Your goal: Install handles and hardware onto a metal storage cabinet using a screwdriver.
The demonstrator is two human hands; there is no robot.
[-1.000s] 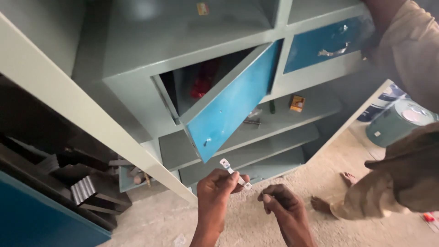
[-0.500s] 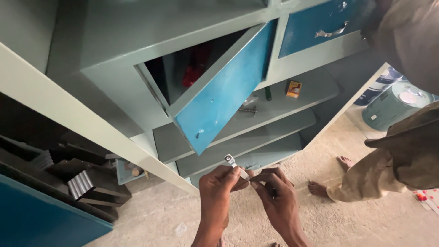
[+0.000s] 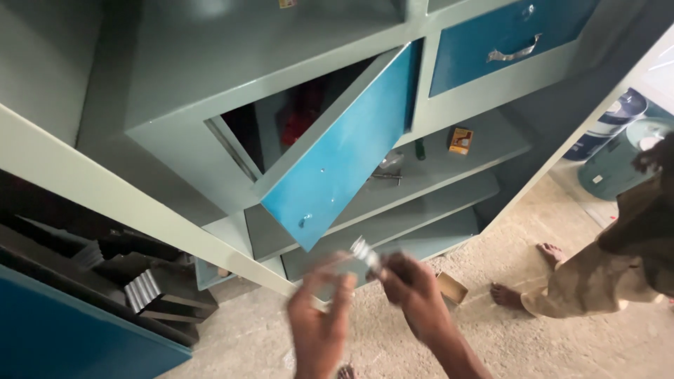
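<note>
Two hands (image 3: 372, 302) pinching one small, shiny, blurred metal handle (image 3: 365, 254), silver-grey

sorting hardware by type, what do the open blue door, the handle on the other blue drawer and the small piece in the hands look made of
Open blue door: probably painted board, with a smooth satin blue face.
Handle: looks like shiny metal, silvery with bright glints.
Small piece between the left hand and right hand: silvery, probably metal, but blurred.

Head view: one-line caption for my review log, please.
Both hands, left hand and right hand, hold a small metal handle below the open blue cabinet door; another person's bare feet nearby.
</note>
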